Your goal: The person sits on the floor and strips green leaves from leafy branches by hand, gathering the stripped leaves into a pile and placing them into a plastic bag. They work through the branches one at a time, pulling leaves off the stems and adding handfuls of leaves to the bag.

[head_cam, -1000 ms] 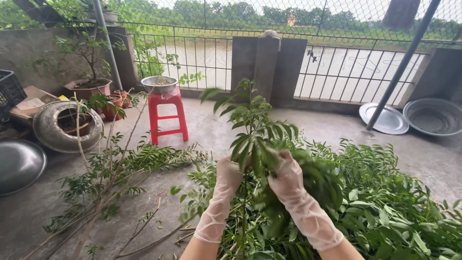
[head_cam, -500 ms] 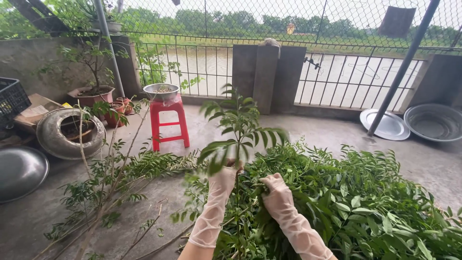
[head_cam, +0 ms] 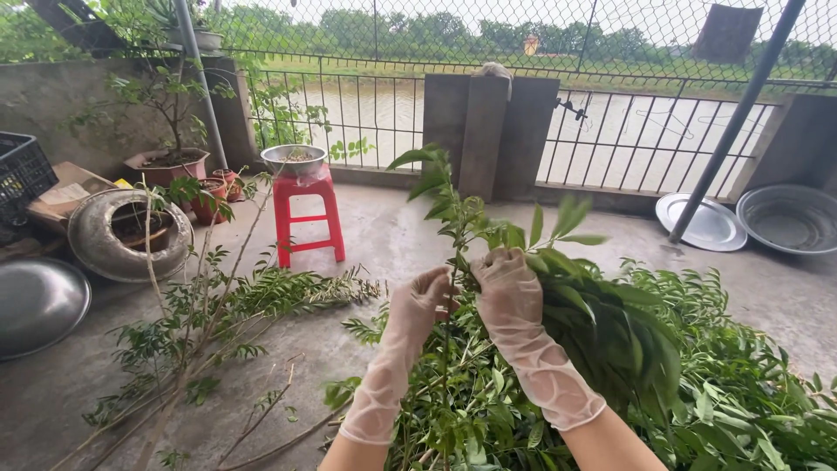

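- Left hand (head_cam: 421, 299) pinched the leafy stem (head_cam: 449, 218), frame centre.
- Right hand (head_cam: 508, 277) was closed around a bunch of picked leaves (head_cam: 610, 327).
- Stripped branches (head_cam: 209, 340) lay at left; the big leafy pile (head_cam: 741, 392) at lower right looked unprocessed.

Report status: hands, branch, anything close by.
Left hand gripping leafy branch stem. Right hand closed on bunch of leaves. Leaf pile just below.

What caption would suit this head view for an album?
Two lace-gloved hands, left hand and right hand, grip a leafy branch above a heap of cut greenery.
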